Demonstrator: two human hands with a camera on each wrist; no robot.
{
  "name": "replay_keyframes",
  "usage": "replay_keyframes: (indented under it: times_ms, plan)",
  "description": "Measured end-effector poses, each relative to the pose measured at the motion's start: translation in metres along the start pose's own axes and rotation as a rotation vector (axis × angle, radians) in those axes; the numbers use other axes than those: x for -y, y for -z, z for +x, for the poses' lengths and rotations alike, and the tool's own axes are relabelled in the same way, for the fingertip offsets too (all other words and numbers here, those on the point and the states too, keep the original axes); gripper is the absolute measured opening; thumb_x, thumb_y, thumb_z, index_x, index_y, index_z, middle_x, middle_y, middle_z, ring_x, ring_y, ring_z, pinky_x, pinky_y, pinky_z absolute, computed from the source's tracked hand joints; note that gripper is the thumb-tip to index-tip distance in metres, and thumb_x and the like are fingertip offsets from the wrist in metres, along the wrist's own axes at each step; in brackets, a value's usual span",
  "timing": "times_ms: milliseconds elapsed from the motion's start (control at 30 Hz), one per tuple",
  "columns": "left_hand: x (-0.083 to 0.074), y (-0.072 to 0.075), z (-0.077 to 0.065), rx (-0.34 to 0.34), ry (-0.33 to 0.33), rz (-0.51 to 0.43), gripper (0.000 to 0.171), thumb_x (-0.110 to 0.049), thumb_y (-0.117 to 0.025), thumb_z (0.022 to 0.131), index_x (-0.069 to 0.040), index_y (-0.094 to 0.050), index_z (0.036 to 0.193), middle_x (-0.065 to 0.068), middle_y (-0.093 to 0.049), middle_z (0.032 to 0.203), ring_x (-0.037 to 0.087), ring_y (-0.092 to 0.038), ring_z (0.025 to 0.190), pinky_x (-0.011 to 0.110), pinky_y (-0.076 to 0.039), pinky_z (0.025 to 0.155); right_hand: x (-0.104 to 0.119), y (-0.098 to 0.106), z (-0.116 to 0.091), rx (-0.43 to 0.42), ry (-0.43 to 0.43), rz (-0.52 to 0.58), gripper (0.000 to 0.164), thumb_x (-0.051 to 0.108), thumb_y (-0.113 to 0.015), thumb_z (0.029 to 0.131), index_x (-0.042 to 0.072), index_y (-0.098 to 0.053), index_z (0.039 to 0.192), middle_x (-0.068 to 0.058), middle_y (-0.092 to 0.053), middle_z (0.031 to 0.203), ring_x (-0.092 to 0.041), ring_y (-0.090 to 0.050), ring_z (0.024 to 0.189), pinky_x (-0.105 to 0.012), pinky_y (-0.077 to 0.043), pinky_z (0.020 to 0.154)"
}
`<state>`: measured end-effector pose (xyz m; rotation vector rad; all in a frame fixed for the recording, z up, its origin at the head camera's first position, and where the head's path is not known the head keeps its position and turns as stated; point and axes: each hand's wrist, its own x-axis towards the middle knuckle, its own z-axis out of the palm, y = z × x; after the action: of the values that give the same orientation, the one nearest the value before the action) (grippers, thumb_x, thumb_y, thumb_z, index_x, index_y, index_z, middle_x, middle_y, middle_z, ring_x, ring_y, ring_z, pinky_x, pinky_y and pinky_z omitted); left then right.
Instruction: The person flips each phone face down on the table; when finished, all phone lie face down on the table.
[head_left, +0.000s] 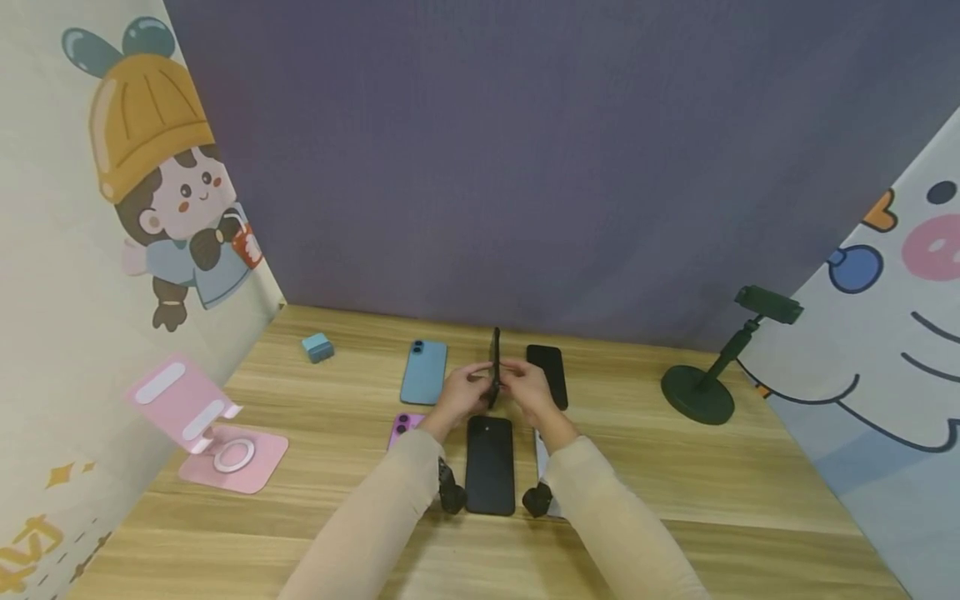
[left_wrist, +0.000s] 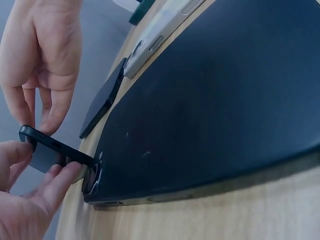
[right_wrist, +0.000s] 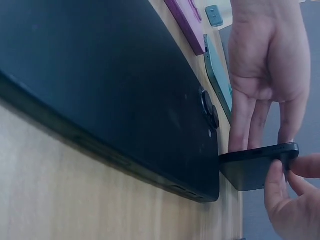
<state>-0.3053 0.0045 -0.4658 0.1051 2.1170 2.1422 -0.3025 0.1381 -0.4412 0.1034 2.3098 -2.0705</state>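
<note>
A black phone (head_left: 495,354) stands on edge between both hands at the middle of the table, seen almost edge-on in the head view. My left hand (head_left: 461,393) pinches its left side with thumb and fingers. From the right, my right hand (head_left: 529,392) grips the other side; the left wrist view shows fingers of the right hand (left_wrist: 45,65) on the phone (left_wrist: 55,145). Another black phone (head_left: 490,467) lies flat just in front, camera side up. Part of a purple phone (head_left: 403,423) and a white phone (head_left: 542,457) are hidden under the arms.
A blue phone (head_left: 424,372) lies at back left, and a black phone (head_left: 554,375) at back right. Farther left are a small blue block (head_left: 318,347) and a pink folding stand (head_left: 258,471). A dark green stand (head_left: 697,395) rises at the right.
</note>
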Motion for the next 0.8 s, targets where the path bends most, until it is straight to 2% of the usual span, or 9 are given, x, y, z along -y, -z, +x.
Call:
replay_keyframes:
  times_ms: [100, 233, 333, 367, 567, 600, 733, 800]
  plan:
    - [0.002, 0.001, 0.001, 0.001, -0.006, -0.029, 0.038, 0.003, -0.052, 0.094, 0.004, -0.058, 0.131, 0.024, -0.066, 0.107, 0.032, -0.067, 0.09, 0.041, -0.058, 0.072, -0.001, -0.001, 0.0, 0.011, -0.005, -0.006, 0.035, -0.005, -0.051, 0.096, -0.01, -0.054, 0.131, -0.026, -0.059, 0.113, -0.028, -0.064, 0.092, -0.04, -0.053, 0.086]
    - [0.002, 0.002, 0.002, -0.001, -0.002, -0.065, 0.035, -0.007, -0.057, 0.097, 0.004, -0.057, 0.131, 0.024, -0.065, 0.11, 0.035, -0.068, 0.089, 0.043, -0.057, 0.074, -0.006, -0.001, 0.001, 0.024, -0.015, -0.041, 0.038, -0.007, -0.05, 0.094, -0.01, -0.054, 0.131, -0.028, -0.062, 0.112, -0.027, -0.066, 0.086, -0.039, -0.054, 0.084]
    - [0.0, 0.002, 0.002, -0.004, -0.005, -0.064, 0.04, -0.015, -0.062, 0.097, 0.002, -0.057, 0.132, 0.023, -0.064, 0.112, 0.035, -0.069, 0.087, 0.043, -0.057, 0.074, -0.01, -0.001, 0.003, 0.04, -0.001, -0.086, 0.039, -0.007, -0.05, 0.092, -0.01, -0.054, 0.131, -0.028, -0.063, 0.112, -0.022, -0.065, 0.082, -0.033, -0.055, 0.076]
    - [-0.005, 0.003, -0.002, 0.001, -0.008, -0.055, 0.041, -0.014, -0.063, 0.097, 0.003, -0.055, 0.133, 0.024, -0.063, 0.114, 0.037, -0.068, 0.088, 0.044, -0.057, 0.076, -0.011, -0.001, 0.002, 0.046, 0.005, -0.102, 0.04, -0.007, -0.049, 0.092, -0.01, -0.054, 0.131, -0.028, -0.063, 0.113, -0.021, -0.064, 0.083, -0.031, -0.054, 0.074]
    - [-0.008, 0.008, 0.001, -0.015, -0.045, -0.006, 0.041, -0.006, -0.064, 0.094, 0.003, -0.055, 0.133, 0.025, -0.062, 0.116, 0.036, -0.067, 0.092, 0.041, -0.057, 0.077, -0.014, -0.003, 0.002, 0.064, 0.022, -0.247, 0.039, -0.006, -0.05, 0.091, -0.008, -0.056, 0.129, -0.025, -0.064, 0.11, -0.022, -0.062, 0.084, -0.026, -0.051, 0.067]
    - [-0.004, 0.008, 0.005, -0.021, -0.062, 0.011, 0.041, -0.005, -0.064, 0.093, 0.003, -0.056, 0.132, 0.024, -0.062, 0.116, 0.034, -0.067, 0.092, 0.038, -0.057, 0.076, -0.015, -0.003, 0.003, 0.062, 0.017, -0.26, 0.039, -0.006, -0.05, 0.091, -0.008, -0.057, 0.129, -0.024, -0.065, 0.108, -0.021, -0.062, 0.082, -0.026, -0.05, 0.065]
    - [-0.006, 0.013, 0.005, -0.017, -0.115, 0.126, 0.036, -0.001, -0.062, 0.093, 0.007, -0.059, 0.127, 0.023, -0.062, 0.116, 0.033, -0.066, 0.096, 0.035, -0.057, 0.075, -0.018, -0.002, 0.005, 0.066, -0.007, -0.266, 0.038, -0.004, -0.052, 0.091, -0.007, -0.057, 0.128, -0.024, -0.064, 0.107, -0.021, -0.06, 0.078, -0.025, -0.049, 0.062]
    - [-0.006, 0.017, 0.005, -0.024, -0.136, 0.24, 0.034, -0.002, -0.065, 0.091, 0.007, -0.061, 0.124, 0.021, -0.064, 0.113, 0.032, -0.066, 0.094, 0.035, -0.057, 0.074, -0.019, -0.001, 0.006, 0.075, -0.023, -0.293, 0.038, -0.002, -0.055, 0.092, -0.006, -0.057, 0.13, -0.025, -0.062, 0.112, -0.023, -0.061, 0.083, -0.027, -0.05, 0.064]
